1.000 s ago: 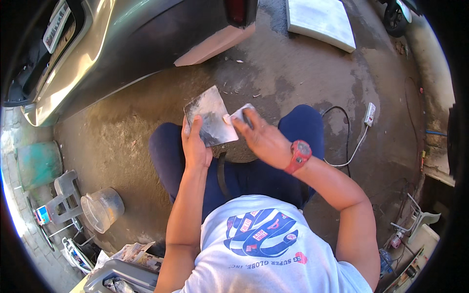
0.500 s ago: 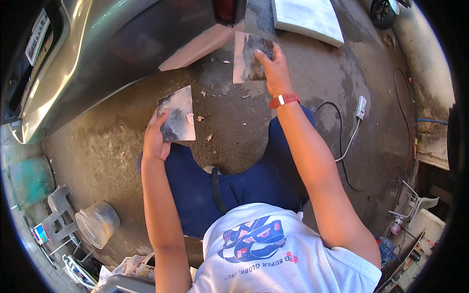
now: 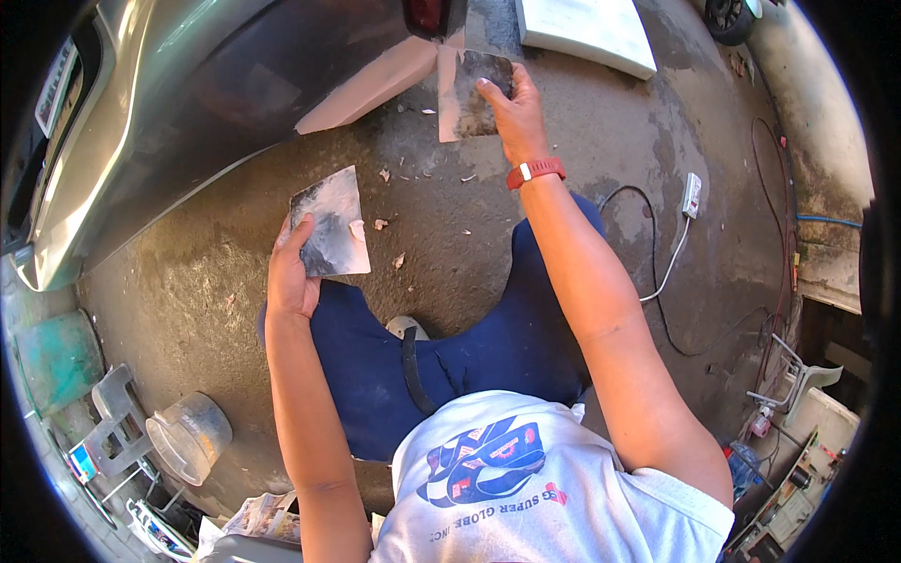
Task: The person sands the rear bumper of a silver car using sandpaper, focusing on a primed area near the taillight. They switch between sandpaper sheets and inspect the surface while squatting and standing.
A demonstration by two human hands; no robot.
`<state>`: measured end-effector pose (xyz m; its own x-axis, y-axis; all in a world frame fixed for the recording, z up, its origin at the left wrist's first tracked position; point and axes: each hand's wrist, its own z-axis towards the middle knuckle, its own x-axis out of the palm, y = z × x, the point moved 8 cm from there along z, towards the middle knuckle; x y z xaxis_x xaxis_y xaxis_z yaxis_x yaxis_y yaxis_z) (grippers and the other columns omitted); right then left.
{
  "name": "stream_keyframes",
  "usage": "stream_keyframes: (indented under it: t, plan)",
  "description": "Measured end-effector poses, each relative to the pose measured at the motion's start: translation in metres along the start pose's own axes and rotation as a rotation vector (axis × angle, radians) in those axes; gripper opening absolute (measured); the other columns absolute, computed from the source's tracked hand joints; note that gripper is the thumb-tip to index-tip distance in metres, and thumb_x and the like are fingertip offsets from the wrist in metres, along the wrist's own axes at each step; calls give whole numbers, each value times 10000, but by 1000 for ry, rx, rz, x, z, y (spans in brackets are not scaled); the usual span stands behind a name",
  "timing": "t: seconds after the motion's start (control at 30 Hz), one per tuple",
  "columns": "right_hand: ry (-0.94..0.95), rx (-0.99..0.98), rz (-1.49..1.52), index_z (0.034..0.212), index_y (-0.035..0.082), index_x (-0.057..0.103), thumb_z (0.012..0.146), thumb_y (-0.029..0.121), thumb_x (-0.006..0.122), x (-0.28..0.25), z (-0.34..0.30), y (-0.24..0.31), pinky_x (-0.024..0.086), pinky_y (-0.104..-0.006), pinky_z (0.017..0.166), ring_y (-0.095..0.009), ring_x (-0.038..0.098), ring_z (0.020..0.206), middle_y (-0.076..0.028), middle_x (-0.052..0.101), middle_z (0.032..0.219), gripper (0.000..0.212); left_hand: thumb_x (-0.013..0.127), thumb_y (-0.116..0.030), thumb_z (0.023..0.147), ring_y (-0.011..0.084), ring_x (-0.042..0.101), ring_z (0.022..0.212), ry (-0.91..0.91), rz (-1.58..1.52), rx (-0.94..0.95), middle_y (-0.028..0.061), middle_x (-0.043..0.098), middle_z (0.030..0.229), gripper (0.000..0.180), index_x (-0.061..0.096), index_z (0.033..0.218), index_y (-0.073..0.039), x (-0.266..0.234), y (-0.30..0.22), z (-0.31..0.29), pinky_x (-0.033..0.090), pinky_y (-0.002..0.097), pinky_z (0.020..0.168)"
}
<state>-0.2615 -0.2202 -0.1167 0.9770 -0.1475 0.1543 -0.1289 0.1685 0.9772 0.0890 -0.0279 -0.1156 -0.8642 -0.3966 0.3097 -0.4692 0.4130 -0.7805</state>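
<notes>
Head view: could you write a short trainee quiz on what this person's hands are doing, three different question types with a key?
1. Name what the left hand and the right hand each hold.
2. True or false: the two held things touch each other.
3. Choose one. The red wristband is worn on the person's (a) left arm, (b) right arm, (c) both arms.

Key:
1. Left: a smeared flat plate; right: a thin rectangular sheet with dark smears.
2. False; they are apart, with wet-looking floor showing between them.
3. b.
</notes>
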Motion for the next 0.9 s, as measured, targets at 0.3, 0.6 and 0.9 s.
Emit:
stream_keyframes:
  t: [0.3, 0.6, 0.9]
  plan:
    - [39, 41, -16, 1273, 32, 653, 997, 81, 738, 28, -24, -12, 550, -306, 901, -115, 670, 1004, -34, 744, 1144, 292, 631, -205, 1083, 249, 710, 1210, 8, -15, 19, 114, 704, 1353, 434, 574, 1473, -25, -5, -3, 3, 600, 437, 1014]
    - [58, 102, 99, 1275, 12, 644, 987, 89, 735, 62, -66, -31, 536, -314, 919, -130, 659, 1024, -56, 732, 1161, 312, 622, -180, 1089, 222, 678, 1249, -90, -113, 42, 87, 680, 1383, 424, 570, 1484, -35, -15, -3, 3, 555, 411, 1073]
    - [165, 66, -66, 1247, 9, 626, 975, 177, 742, 104, -94, -42, 529, -369, 935, -206, 668, 1020, -150, 731, 1119, 340, 629, -177, 1083, 226, 673, 1259, -162, -152, 106, 93, 666, 1401, 446, 545, 1497, -34, -26, -3, 7, 550, 401, 1082]
